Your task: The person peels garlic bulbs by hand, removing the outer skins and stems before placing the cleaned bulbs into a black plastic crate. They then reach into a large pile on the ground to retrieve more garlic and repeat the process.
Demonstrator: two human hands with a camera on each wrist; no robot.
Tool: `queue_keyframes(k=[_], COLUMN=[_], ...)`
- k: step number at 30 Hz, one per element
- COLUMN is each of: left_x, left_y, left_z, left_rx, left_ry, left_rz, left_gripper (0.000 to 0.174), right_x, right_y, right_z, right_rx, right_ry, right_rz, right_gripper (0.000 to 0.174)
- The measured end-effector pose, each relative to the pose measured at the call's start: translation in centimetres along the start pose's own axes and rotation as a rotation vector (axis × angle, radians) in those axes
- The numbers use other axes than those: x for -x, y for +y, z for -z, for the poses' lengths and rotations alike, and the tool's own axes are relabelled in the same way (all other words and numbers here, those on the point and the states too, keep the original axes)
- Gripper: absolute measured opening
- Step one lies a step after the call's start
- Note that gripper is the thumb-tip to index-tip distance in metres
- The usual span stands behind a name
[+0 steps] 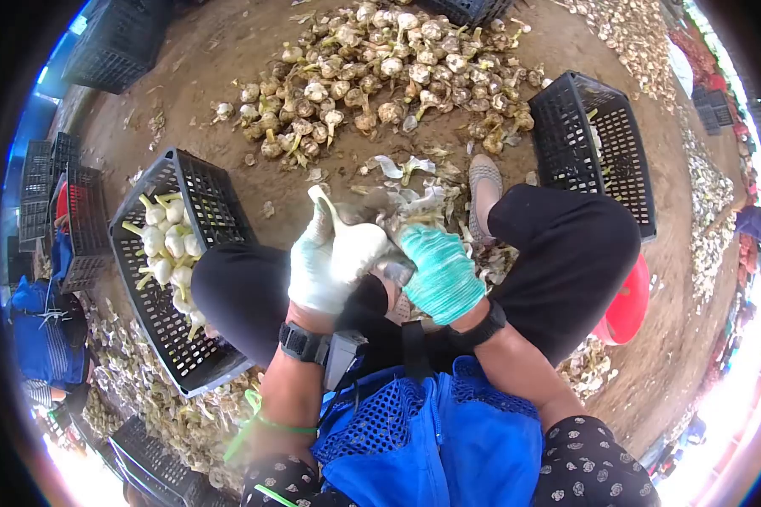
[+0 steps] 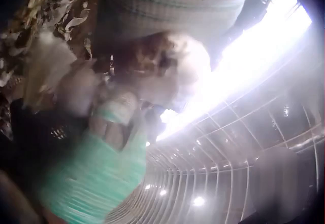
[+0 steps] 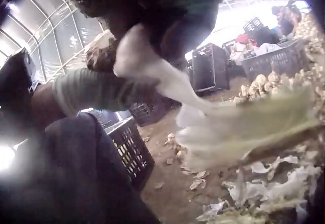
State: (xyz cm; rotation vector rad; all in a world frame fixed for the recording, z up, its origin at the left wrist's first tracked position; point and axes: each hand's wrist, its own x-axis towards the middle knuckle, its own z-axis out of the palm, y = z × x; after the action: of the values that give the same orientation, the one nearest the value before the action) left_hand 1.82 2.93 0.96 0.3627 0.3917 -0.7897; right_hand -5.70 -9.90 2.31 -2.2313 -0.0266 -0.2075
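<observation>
A white garlic bulb (image 1: 359, 250) with its stem pointing up and left is gripped by the left hand (image 1: 317, 269) in a pale glove. Close against its right side, the right hand (image 1: 442, 272) in a green-striped glove has its fingers curled, with blurred skin at the fingertips. In the left wrist view the bulb (image 2: 185, 72) shows a brown, dirty root end, and the right hand (image 2: 99, 168) is below it. The right wrist view shows a long strip of pale skin (image 3: 157, 77) hanging from the right hand (image 3: 152, 6), blurred toward its far end.
Peeled garlic fills part of a black crate (image 1: 220, 198) at the left. A second black crate (image 1: 558, 127) stands at the right. Unpeeled bulbs (image 1: 338, 84) lie heaped on the ground ahead, and loose skins (image 1: 414, 169) are scattered between the feet. A red object (image 1: 630, 304) is beside the right thigh.
</observation>
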Motion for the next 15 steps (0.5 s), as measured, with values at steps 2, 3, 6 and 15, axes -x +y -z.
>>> queue_keyframes(k=[2,3,6,15], left_x=[-0.6,-0.8,-1.8,-3.4], left_y=[0.6,0.8,0.4,0.7], left_z=[1.4,1.9,2.8,3.4], left_rx=[-0.037,-0.07,-0.129,0.065], left_ry=[0.049,0.096,0.103,0.358], left_rz=[-0.04,-0.078,-0.137,-0.304], left_gripper=[0.035,0.039,0.038,0.031], right_x=[0.0,0.4,0.6,0.3], right_y=[-0.1,-0.6,-1.9,4.5], right_z=[-0.7,-0.8,0.5,-2.2], right_rx=[0.068,0.064,-0.335,-0.076], right_ry=[0.026,-0.039,-0.028,0.025], right_rz=[0.083,0.093,-0.083,-0.395], right_gripper=[0.016,0.012,0.017,0.061])
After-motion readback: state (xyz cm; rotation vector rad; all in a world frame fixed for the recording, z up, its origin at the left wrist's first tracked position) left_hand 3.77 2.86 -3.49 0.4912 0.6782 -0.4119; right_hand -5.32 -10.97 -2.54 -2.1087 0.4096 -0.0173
